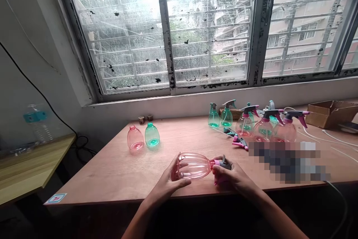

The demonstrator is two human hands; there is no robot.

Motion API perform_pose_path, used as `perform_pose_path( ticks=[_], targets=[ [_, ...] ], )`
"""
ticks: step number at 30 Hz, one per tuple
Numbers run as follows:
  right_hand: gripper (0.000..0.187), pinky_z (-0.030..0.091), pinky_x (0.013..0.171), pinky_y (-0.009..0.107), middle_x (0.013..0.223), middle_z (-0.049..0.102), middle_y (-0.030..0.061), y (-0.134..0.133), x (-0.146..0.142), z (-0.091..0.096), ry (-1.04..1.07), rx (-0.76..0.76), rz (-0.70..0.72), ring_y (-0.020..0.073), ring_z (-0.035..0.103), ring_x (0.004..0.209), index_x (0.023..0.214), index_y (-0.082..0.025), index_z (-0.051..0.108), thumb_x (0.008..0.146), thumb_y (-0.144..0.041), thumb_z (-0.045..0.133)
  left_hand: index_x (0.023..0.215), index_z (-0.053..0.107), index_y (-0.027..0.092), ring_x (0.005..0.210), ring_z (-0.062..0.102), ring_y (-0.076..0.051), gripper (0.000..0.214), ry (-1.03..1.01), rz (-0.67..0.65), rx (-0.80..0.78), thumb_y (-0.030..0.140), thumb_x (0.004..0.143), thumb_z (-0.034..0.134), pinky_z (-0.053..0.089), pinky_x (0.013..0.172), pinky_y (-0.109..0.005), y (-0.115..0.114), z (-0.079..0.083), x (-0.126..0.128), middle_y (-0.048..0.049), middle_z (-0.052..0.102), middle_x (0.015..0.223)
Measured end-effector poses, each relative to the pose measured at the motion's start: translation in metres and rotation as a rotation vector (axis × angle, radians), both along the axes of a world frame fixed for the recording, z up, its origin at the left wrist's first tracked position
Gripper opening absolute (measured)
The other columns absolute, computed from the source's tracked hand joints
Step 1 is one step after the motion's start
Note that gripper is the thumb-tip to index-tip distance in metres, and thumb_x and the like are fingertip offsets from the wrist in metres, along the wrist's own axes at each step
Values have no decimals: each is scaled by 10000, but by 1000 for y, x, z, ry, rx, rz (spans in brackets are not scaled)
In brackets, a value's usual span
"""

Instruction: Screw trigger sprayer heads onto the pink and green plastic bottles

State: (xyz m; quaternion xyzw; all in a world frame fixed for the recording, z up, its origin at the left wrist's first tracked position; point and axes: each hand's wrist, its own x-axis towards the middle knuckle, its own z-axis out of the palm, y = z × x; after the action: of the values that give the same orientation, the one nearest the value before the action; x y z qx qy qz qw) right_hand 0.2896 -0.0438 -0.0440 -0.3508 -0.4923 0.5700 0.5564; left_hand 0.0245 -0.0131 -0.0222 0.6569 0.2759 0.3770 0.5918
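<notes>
A clear pink spray bottle point(194, 165) lies sideways between my hands, just above the table's front part. My left hand point(172, 179) is wrapped around its base. At the neck, my right hand point(231, 173) grips the grey and pink trigger sprayer head point(223, 162), which sits against the bottle's mouth; my fingers partly hide it. Whether the head is fully screwed on I cannot tell. Beyond my hands, a loose pink sprayer head point(239, 143) and a loose green sprayer head point(229, 132) lie on the table.
An open pink bottle point(135, 138) and an open green bottle point(152, 134) stand left on the wooden table point(112, 175). At the back right are several bottles with sprayer heads, including a pink one point(263, 129). A cardboard box point(330, 114) and white cables lie farther right. A blurred patch covers something.
</notes>
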Motion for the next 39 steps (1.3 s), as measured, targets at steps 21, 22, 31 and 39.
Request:
perform_pose_path(
  ticks=[21,22,31,39],
  targets=[
    [479,561,522,338,713,650,-9,2,-8,-3,43,-26,-48,174,641,549,978,-202,589,695,-492,845,1551,95,400,1368,435,-328,1119,-18,-46,58,262,730,844,372,1107,-503,4,-9,-5,-137,354,1545],
    [483,561,521,340,709,648,-11,2,-8,-3,44,-27,-48,175,641,548,979,-202,589,692,-494,846,1552,95,394,1370,431,-329,1124,-14,-40,55,275,725,848,358,1118,-508,4,-9,-5,-138,358,1544],
    [456,561,554,355,729,656,-2,5,-4,-6,33,-16,-27,184,653,565,978,-201,603,706,-480,842,1550,183,351,1350,449,-345,1083,-15,-16,17,328,704,858,354,1116,-527,5,-10,-3,-140,468,1449],
    [459,564,522,357,717,656,-4,8,-8,-12,61,-2,-49,174,633,535,980,-206,584,709,-473,841,1550,180,356,1331,468,-352,1076,-47,-13,18,355,709,851,381,1106,-515,5,-11,-2,-133,334,1561]
  ],
)
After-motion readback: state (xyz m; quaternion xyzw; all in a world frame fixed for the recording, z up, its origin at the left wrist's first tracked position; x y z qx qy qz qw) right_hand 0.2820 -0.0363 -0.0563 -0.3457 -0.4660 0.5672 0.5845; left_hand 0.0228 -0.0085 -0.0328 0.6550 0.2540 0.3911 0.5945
